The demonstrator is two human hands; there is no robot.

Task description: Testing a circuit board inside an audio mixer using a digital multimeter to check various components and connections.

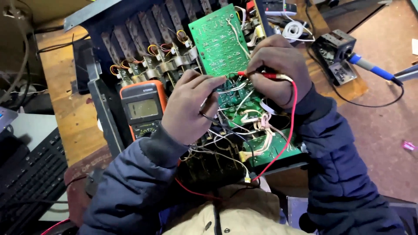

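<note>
The right hand (278, 65) is pinching the red probe (261, 75) and the left hand (191, 109) is gripping a black probe onto the green circuit board (217, 39), where crowded wires (244, 109) are risking a slip and short.

The multimeter (143, 109) rests against the left edge of the open chassis (102, 98). The circuit board (217, 41) lies inside it. The soldering-iron stand (333, 54) sits right, the keyboard (30, 178) far left.
</note>
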